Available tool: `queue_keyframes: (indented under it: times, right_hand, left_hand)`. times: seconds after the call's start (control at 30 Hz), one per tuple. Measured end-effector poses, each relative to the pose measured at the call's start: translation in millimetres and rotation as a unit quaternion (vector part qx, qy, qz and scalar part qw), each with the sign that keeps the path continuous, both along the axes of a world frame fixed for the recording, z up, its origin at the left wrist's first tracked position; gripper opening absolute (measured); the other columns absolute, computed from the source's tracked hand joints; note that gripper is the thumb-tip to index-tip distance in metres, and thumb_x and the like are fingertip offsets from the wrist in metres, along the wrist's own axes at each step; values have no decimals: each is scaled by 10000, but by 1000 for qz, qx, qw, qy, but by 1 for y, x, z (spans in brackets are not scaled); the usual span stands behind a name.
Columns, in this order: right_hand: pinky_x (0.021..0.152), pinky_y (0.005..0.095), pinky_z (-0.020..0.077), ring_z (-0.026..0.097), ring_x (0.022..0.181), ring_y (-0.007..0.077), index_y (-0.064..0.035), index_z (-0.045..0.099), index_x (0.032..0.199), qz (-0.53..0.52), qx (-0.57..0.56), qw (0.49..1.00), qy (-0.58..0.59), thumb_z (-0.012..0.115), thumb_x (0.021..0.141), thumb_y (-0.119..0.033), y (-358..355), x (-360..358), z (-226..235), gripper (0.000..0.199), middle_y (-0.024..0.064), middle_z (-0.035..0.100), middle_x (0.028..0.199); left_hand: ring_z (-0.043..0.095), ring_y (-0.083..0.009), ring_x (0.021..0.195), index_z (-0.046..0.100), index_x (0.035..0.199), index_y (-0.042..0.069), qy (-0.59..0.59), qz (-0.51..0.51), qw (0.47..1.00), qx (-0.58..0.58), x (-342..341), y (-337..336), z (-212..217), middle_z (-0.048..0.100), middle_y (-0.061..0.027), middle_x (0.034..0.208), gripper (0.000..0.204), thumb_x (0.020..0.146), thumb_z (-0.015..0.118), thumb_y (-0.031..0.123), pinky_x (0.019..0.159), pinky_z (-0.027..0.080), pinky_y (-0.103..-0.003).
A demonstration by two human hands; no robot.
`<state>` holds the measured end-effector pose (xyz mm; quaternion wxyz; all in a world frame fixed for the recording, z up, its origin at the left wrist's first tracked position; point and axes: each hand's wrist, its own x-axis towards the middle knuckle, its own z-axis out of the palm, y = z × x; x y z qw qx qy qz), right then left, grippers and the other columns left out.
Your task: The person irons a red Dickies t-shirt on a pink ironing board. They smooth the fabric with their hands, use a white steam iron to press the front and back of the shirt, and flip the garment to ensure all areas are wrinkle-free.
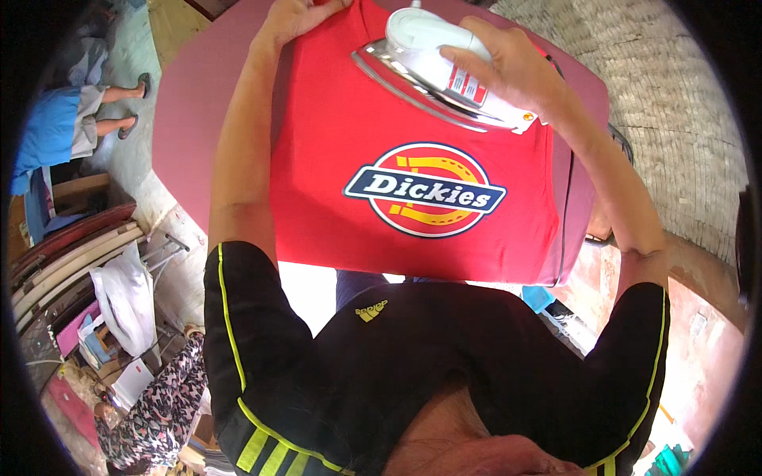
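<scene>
A red shirt (317,198) with a large printed emblem lies spread on a padded maroon board (190,119) in front of me. My right hand (508,63) is wrapped round the handle of a white and chrome iron (413,91). The iron rests on the shirt above the emblem, its tip toward the upper left. At the top edge of the picture, my left hand (298,17) pinches the shirt's far left part, where the fabric rises in small folds. Some of its fingers are cut off by the frame.
On the left, flat boards (71,262) lean stacked beside a white plastic bag (127,297). A person in blue (51,131) is at the far left, and another in patterned clothing (159,404) at the lower left. A woven mat (635,87) covers the upper right.
</scene>
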<state>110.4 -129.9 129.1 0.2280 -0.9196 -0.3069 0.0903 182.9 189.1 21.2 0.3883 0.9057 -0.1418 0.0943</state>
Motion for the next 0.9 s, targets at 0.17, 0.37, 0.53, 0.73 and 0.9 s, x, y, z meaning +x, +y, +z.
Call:
queue_keyframes:
  times: [0.17, 0.37, 0.53, 0.73, 0.9]
  right_hand:
    - [579, 317, 474, 589, 628, 112, -50, 628, 1146, -87, 92, 990, 69, 579, 976, -342, 20, -4, 31, 342, 42, 639, 777]
    - [506, 310, 414, 518, 584, 143, -22, 548, 1082, -144, 112, 979, 96, 507, 997, -362, 78, -18, 21, 352, 52, 521, 692]
    - [660, 448, 483, 626, 712, 321, 30, 530, 1022, -209, 122, 969, 54, 493, 986, -400, 116, -19, -25, 432, 206, 613, 775]
    - [594, 418, 486, 609, 662, 321, 11, 498, 1027, -199, 155, 944, -215, 532, 991, -351, 145, 38, -64, 366, 202, 602, 767]
    - [791, 597, 460, 571, 954, 571, 63, 492, 1035, -251, 156, 951, -94, 514, 979, -323, 154, 36, -64, 390, 394, 593, 949]
  left_hand:
    - [680, -303, 932, 711, 937, 73, -7, -29, 997, 74, 23, 13, -5, 717, -144, 959, 289, 853, 688, 348, 843, 523, -389]
    - [670, -320, 946, 710, 1035, 101, 44, -8, 997, 55, 24, 28, -1, 717, -136, 970, 368, 932, 570, 425, 833, 504, -406]
    - [667, -319, 995, 703, 1047, 56, 71, 20, 994, 86, -9, 35, 8, 687, -172, 1086, 326, 892, 619, 331, 898, 509, -406]
    - [680, -283, 897, 718, 1012, 63, -4, 30, 999, 19, -2, 41, -22, 711, -131, 997, 283, 837, 691, 284, 817, 521, -387]
    - [685, -278, 851, 728, 980, 83, 82, 62, 995, -3, 1, 44, -16, 720, -112, 893, 258, 846, 692, 301, 800, 522, -385]
